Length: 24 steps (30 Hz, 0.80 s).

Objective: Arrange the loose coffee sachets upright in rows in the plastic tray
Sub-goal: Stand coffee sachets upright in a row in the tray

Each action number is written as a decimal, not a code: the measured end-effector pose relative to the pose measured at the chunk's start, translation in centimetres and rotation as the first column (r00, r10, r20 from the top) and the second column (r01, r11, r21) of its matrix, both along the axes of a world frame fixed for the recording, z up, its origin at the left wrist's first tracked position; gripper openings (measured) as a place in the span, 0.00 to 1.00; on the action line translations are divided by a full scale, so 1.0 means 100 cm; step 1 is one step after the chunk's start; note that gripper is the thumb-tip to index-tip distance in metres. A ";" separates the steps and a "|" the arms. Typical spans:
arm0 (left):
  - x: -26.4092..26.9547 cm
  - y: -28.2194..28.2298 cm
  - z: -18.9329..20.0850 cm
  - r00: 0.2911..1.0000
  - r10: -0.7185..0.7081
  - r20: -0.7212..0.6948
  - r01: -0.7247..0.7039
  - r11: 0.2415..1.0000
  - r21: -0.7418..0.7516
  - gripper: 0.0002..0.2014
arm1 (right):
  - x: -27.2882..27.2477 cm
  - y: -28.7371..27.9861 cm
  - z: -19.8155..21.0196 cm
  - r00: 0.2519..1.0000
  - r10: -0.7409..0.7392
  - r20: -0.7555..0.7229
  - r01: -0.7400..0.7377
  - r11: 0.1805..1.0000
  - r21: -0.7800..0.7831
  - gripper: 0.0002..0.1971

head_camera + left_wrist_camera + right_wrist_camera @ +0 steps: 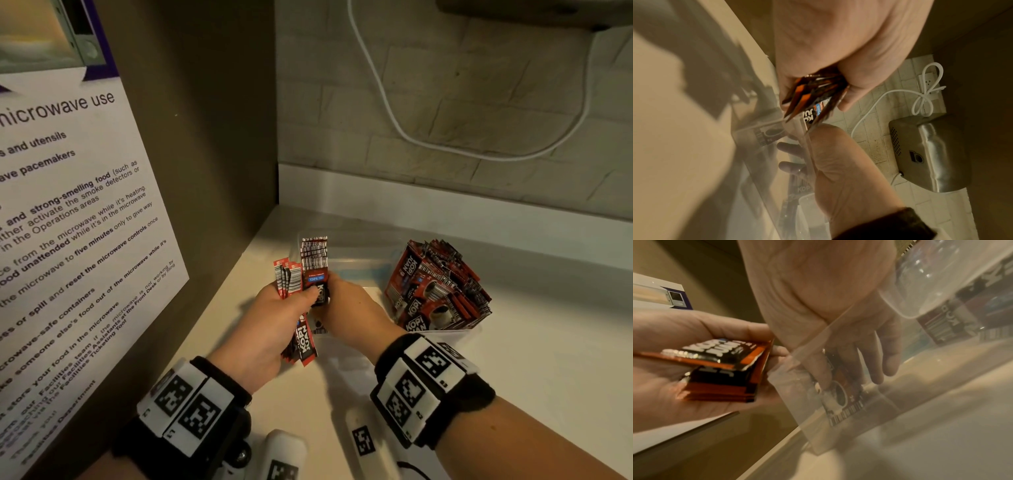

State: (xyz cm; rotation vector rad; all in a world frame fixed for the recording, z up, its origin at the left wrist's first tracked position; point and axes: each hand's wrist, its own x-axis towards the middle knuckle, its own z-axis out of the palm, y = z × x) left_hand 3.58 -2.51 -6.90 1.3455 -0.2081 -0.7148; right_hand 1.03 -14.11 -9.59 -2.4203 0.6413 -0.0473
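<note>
A clear plastic tray (356,262) sits on the white counter near the back left corner. A loose pile of red-and-black coffee sachets (435,287) fills its right end. My left hand (281,308) grips a stack of sachets (289,279) just outside the tray's left wall; the stack (725,369) lies across the palm in the right wrist view. My right hand (339,298) reaches into the tray's left corner and grips an upright bundle of sachets (314,257). Through the wall, its fingers (875,363) lie on a sachet (842,395) that stands against the plastic.
A dark cabinet side carrying a microwave-use poster (68,205) stands close on the left. A white cable (394,113) hangs on the tiled back wall. Two white tagged devices (363,442) lie at the counter's front edge. Bare counter (531,377) lies right of the tray.
</note>
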 end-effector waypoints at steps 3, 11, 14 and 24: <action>0.002 0.002 0.001 1.000 -0.001 -0.014 0.001 1.000 -0.025 0.10 | 0.000 -0.001 0.001 1.000 0.001 -0.002 0.000 1.000 0.017 0.22; 0.019 0.011 0.001 0.986 0.140 -0.090 -0.141 0.990 -0.004 0.10 | -0.005 -0.007 0.005 0.999 -0.033 0.007 0.032 0.991 0.127 0.22; 0.025 0.015 0.002 0.984 0.155 -0.086 -0.154 0.988 0.013 0.09 | -0.008 -0.010 0.011 0.997 -0.073 0.019 0.068 0.978 0.198 0.24; 0.018 0.018 0.012 0.993 0.095 -0.073 -0.103 0.988 -0.116 0.05 | -0.026 -0.014 0.050 0.921 -0.276 0.276 0.187 0.932 0.310 0.28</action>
